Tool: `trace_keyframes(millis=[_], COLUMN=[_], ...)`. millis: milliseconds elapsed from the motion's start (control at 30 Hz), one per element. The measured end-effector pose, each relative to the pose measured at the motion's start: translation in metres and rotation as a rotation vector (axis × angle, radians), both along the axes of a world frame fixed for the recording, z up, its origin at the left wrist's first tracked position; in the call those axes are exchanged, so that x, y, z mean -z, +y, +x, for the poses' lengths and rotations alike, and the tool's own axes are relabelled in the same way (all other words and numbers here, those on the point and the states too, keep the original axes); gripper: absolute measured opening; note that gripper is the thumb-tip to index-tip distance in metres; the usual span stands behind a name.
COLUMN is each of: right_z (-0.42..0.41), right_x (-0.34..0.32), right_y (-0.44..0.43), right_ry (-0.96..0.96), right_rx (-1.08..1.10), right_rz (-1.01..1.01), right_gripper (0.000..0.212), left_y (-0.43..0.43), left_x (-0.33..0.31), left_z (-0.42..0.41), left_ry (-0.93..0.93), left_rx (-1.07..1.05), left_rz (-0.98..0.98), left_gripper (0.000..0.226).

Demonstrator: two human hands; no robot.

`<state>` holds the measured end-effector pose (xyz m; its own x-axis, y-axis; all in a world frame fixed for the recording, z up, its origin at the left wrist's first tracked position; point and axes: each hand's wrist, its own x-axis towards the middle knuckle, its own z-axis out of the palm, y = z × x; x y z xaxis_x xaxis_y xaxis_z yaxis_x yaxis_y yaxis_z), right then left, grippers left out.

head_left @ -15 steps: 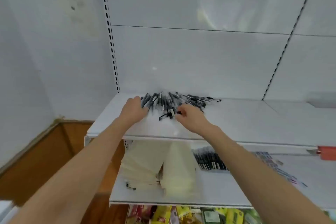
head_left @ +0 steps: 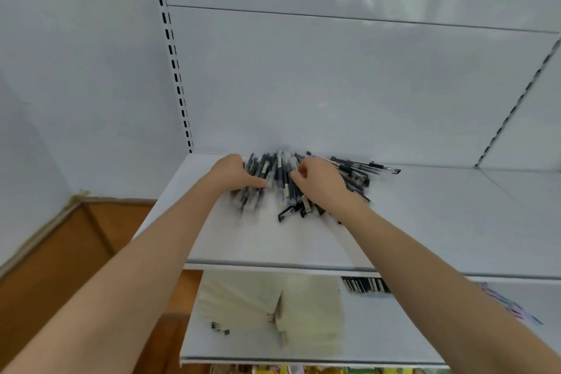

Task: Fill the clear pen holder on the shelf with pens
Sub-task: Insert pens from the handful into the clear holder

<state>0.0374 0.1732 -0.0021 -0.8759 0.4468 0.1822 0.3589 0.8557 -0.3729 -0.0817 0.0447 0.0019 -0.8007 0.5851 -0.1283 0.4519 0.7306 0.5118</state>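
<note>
While both my arms reached up to the upper shelf (head_left: 425,222), the pens (head_left: 282,179) lay heaped at its back, long axes running mostly twelve to six, fanning toward three. My left hand (head_left: 233,173) pressed flat on the pile's nine o'clock edge; my right hand (head_left: 321,179), nearer its middle, curled over some pens, grasp uncertain. I saw no clear holder.

Part of the pen pile (head_left: 306,182) is covered by both hands; fingertips of the left hand (head_left: 233,174) and right hand (head_left: 321,182) are hidden among pens. Lower-shelf pens (head_left: 365,285) are blurred, partly blocked. Grip cannot be judged.
</note>
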Motion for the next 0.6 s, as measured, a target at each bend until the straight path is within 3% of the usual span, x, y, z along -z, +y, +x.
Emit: trace_keyframes(millis=[133,367,500,600], right_z=[-0.015,-0.026,-0.028,-0.026], right_x=[-0.001,-0.020,-0.026,-0.027], right_y=[0.009,0.020,0.027,0.034], right_ry=[-0.081,-0.189,-0.244,-0.217], right_rx=[-0.010,-0.054,-0.063,-0.056], right_rz=[0.044,0.028,0.059,-0.070], right_gripper=[0.044,0.037,0.033,0.032], left_y=[0.001,0.004,-0.001,-0.008], left_x=[0.002,-0.003,-0.001,0.004], left_z=[0.001,0.009,0.007,0.005], left_ry=[0.001,0.034,-0.020,-0.109], left_rx=[-0.024,-0.074,-0.115,-0.181], left_rz=[-0.014,-0.080,-0.008,0.157], left_gripper=[0.050,0.035,0.031,0.024])
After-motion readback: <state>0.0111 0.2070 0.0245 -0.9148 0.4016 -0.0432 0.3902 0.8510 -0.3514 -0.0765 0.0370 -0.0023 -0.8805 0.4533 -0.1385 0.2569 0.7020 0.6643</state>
